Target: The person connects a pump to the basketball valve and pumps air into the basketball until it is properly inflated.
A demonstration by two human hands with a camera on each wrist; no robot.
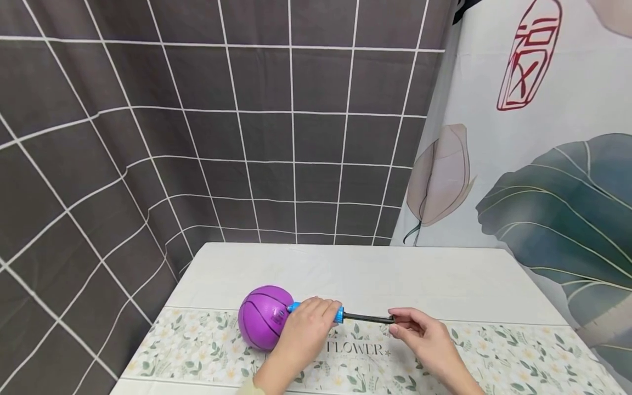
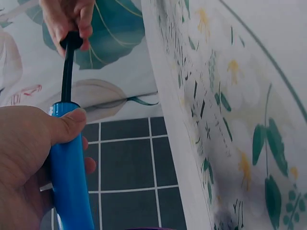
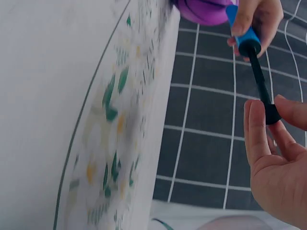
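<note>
A purple ball [image 1: 264, 318] with black basketball lines sits on the left half of the table. My left hand [image 1: 310, 328] grips the blue barrel of a hand pump [image 2: 72, 167], whose tip meets the ball's side in the head view. The black rod [image 1: 367, 317] is drawn out of the barrel toward the right. At its far end, my right hand [image 1: 427, 340] pinches the small black end knob [image 3: 272, 115] between thumb and fingers. The left fingers wrap round the barrel, the thumb lying along it near the rod end.
The white table [image 1: 355, 269] carries a printed floral band with the word FLOWER [image 1: 356, 349]. Behind and to the left hangs a dark curtain [image 1: 321, 137] with a white grid. A pale curtain [image 1: 494, 181] with large leaf prints hangs at the right.
</note>
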